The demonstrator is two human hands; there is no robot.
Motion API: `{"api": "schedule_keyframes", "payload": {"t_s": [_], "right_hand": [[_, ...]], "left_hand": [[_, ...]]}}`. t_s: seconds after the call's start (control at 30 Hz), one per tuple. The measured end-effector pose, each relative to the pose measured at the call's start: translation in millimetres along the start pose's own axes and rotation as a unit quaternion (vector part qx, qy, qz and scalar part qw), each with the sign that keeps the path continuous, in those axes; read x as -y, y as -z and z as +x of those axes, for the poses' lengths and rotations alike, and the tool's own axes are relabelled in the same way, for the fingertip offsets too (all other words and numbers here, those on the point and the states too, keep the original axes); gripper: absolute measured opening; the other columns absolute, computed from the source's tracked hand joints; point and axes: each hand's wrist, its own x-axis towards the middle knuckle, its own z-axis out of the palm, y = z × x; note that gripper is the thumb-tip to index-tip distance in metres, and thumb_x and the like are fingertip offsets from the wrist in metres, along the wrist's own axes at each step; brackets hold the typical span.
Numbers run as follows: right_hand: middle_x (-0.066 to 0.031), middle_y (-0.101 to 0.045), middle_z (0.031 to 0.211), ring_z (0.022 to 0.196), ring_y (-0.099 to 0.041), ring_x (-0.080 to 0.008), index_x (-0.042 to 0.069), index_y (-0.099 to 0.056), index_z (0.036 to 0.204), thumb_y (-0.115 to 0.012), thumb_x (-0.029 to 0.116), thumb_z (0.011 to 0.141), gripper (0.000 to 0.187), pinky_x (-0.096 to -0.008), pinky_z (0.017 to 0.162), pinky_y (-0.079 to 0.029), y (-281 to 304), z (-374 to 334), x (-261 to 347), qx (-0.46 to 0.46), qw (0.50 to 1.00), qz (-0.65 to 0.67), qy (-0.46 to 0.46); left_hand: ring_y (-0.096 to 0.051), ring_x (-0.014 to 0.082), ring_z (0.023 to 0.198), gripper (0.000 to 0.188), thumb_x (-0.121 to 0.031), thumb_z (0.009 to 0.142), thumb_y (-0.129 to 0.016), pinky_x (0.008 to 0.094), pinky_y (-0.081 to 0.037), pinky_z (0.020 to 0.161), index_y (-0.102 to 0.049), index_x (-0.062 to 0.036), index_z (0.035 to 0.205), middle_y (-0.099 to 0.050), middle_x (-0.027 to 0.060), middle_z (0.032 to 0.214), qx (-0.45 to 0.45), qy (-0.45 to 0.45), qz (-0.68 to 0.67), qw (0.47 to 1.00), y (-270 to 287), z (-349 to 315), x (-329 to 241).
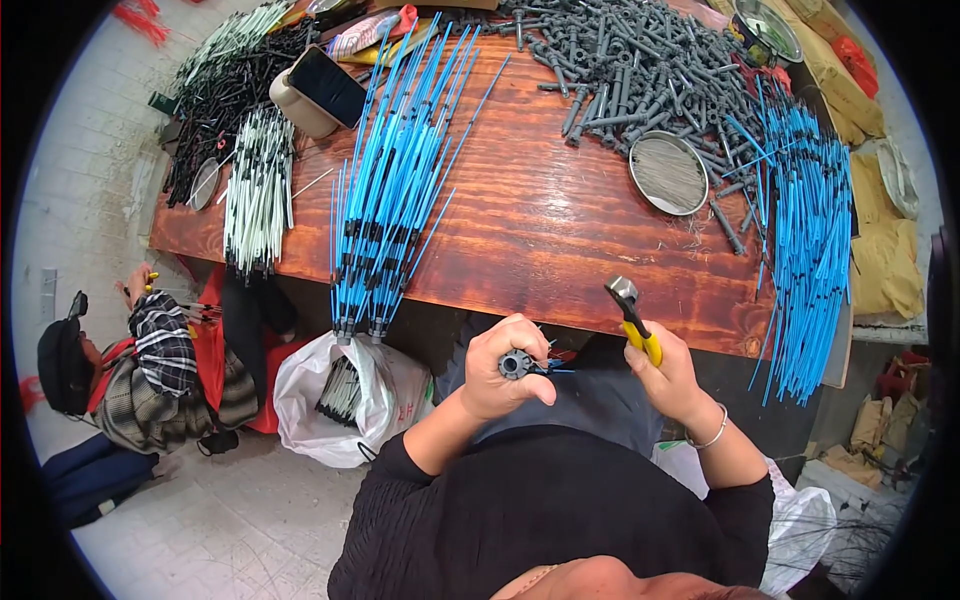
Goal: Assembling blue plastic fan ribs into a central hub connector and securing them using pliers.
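Note:
My left hand (505,370) is closed around a grey round plastic fitting (515,365), its hollow end facing up. Thin blue and red-orange bits (562,362) show just beyond that hand; whether they belong to the fitting I cannot tell. In my right hand (668,375) is a pair of yellow-handled nippers (634,318), the metal head up and pointing away, near the table's front edge. Both hands are apart, in front of the wooden table (520,230). A bundle of blue rods with black sleeves (390,190) lies left of centre, its grey ends overhanging the edge.
Grey plastic fittings (640,60) are heaped at the back, beside a round tin of thin pins (669,173). More blue rods (805,240) lie at right, white rods (258,185) and a phone (326,88) at left. A white sack (335,400) and a seated person (165,350) are at lower left.

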Motion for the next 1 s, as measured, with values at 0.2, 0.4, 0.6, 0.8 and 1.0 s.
{"api": "schedule_keyframes", "payload": {"t_s": [0.2, 0.4, 0.6, 0.8, 1.0], "right_hand": [[-0.0158, -0.059, 0.090, 0.079, -0.059, -0.0326, 0.002, -0.052, 0.113, -0.059, 0.001, 0.073, 0.041, -0.0349, 0.069, -0.047, 25, 8, 19, 0.058, 0.990, -0.077, 0.104], [-0.0142, -0.060, 0.098, 0.085, -0.059, -0.0309, 0.003, -0.051, 0.118, -0.059, 0.000, 0.065, 0.053, -0.0375, 0.073, -0.047, 31, 11, 32, 0.137, 0.953, -0.217, 0.158], [-0.0119, -0.058, 0.100, 0.090, -0.057, -0.0286, 0.006, -0.051, 0.120, -0.063, 0.005, 0.067, 0.054, -0.0377, 0.077, -0.046, 28, 16, 42, 0.127, 0.932, -0.285, 0.185], [-0.0107, -0.056, 0.094, 0.087, -0.056, -0.0262, 0.005, -0.053, 0.117, -0.065, 0.007, 0.065, 0.053, -0.0365, 0.072, -0.045, 32, 17, 54, 0.141, 0.908, -0.362, 0.158], [-0.0136, -0.057, 0.090, 0.080, -0.056, -0.0293, 0.004, -0.054, 0.110, -0.065, 0.006, 0.060, 0.051, -0.0372, 0.065, -0.044, 34, 15, 63, 0.139, 0.900, -0.386, 0.144]], "left_hand": [[-0.053, 0.0159, 0.063, 0.048, -0.046, 0.060, -0.074, 0.0301, -0.048, 0.063, -0.050, -0.0062, 0.071, -0.055, 0.0024, 0.065, 0.026, -0.025, 0.007, 0.999, 2, 3, 0], [-0.053, 0.0161, 0.062, 0.052, -0.049, 0.058, -0.073, 0.0286, -0.047, 0.060, -0.055, -0.0035, 0.075, -0.055, 0.0027, 0.064, 0.031, -0.036, 0.010, 0.999, 0, 1, 5], [-0.053, 0.0168, 0.060, 0.064, -0.051, 0.052, -0.075, 0.0264, -0.043, 0.055, -0.060, 0.0017, 0.085, -0.054, 0.0045, 0.063, 0.030, -0.027, 0.065, 0.997, 1, 2, -2], [-0.054, 0.0171, 0.059, 0.066, -0.051, 0.051, -0.077, 0.0260, -0.041, 0.053, -0.061, 0.0027, 0.086, -0.055, 0.0061, 0.064, 0.027, -0.067, 0.088, 0.994, -2, 4, 0], [-0.055, 0.0182, 0.059, 0.064, -0.049, 0.050, -0.078, 0.0269, -0.042, 0.053, -0.061, 0.0024, 0.085, -0.056, 0.0067, 0.064, 0.028, -0.069, 0.097, 0.992, -2, 4, -1]]}}
